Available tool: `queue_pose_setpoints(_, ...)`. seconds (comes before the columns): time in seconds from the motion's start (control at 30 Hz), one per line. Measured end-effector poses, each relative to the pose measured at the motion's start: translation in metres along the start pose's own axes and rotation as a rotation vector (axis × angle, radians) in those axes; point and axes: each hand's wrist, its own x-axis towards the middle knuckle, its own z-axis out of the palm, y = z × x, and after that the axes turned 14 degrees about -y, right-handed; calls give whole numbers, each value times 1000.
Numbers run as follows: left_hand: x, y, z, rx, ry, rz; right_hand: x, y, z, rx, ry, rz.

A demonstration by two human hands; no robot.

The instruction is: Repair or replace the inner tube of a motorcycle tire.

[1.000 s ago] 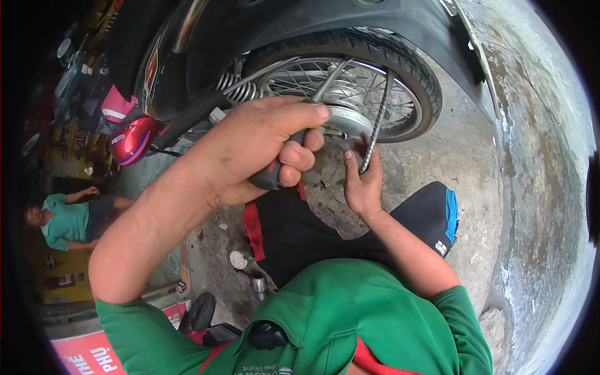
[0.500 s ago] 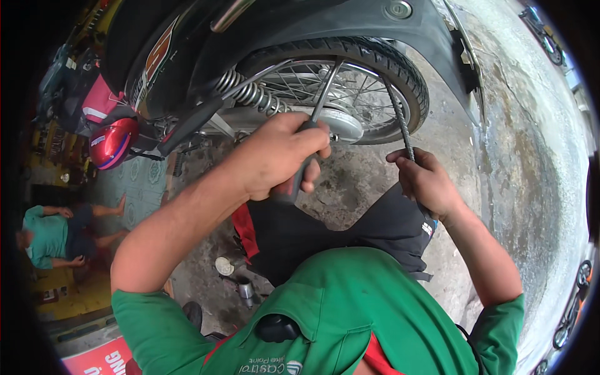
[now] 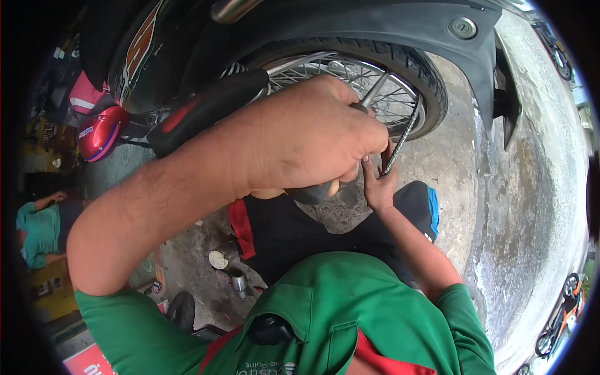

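Observation:
My left hand (image 3: 328, 137) is closed around the black handle (image 3: 309, 194) of a tool, largely hidden by the hand; its metal shaft (image 3: 375, 90) reaches to the tyre (image 3: 431, 94) at the wheel rim. Just to the right and lower, my right hand (image 3: 379, 184) is closed on a ribbed steel rod (image 3: 403, 136) that slants up to the same rim. The wheel's spokes show behind the tools, under the dark bodywork (image 3: 425, 25) of a motorbike. My left forearm crosses in front of my legs and the lower machine, hiding part of them.
A red helmet (image 3: 100, 134) and pink item (image 3: 87, 94) sit at left. A person in teal (image 3: 39, 228) is at far left. A tin (image 3: 218, 259) and metal cup (image 3: 239, 281) stand on the concrete floor (image 3: 459, 162). Other motorbikes (image 3: 565, 312) stand at far right.
My left hand has moved to the right with its tool. My right hand shifted right with the rod, then came back left. The view of the wheel has shifted slightly.

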Motion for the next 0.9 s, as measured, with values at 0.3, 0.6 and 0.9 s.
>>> queue_pose_setpoints(0.3, 2, 26, 7, 41, 12, -139, 45, 64, 36, 192, 45, -213)
queue_pose_setpoints(0.6, -16, 58, 3, 485, 80, -310, 70, 73, 43, -97, 226, -231)
queue_pose_setpoints(0.9, -10, 73, 28, 908, 238, -610, 73, 50, 43, 28, 200, -390)
